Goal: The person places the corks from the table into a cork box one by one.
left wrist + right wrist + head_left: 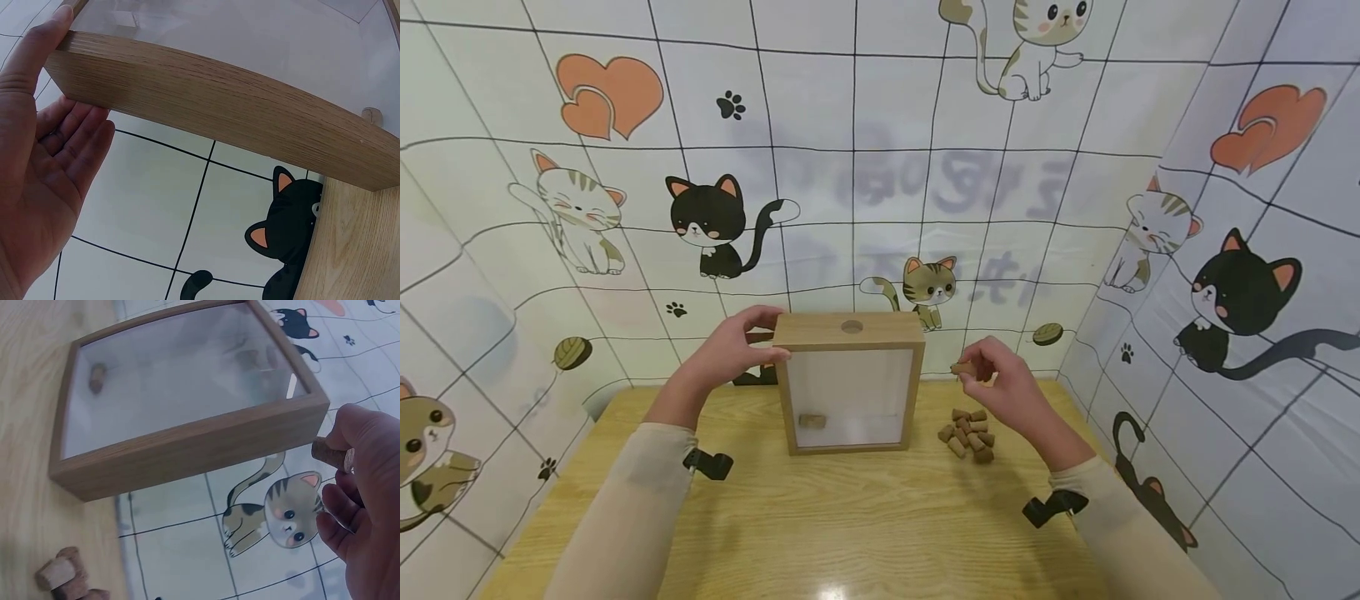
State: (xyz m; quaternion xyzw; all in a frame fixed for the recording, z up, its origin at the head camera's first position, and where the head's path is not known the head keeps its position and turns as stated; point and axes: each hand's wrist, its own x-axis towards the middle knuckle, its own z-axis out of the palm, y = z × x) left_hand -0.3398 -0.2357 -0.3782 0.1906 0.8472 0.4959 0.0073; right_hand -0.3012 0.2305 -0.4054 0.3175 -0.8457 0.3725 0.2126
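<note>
L hand (730, 350), fingers straight, steadies box (850, 387); R hand (1000, 379) pinches cork (962, 367). One cork inside (812, 421); pile (967, 433) remains.

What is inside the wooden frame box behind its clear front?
One cork lies at the bottom left inside the wooden frame box. The rest looks bare through the hazy pane; the wooden edges hide the interior corners.

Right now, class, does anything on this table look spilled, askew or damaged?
Nothing stands out. The box stands upright with one cork inside, loose corks lie in a tidy heap beside it, the left hand steadies the box, and the right hand pinches a cork.
</note>
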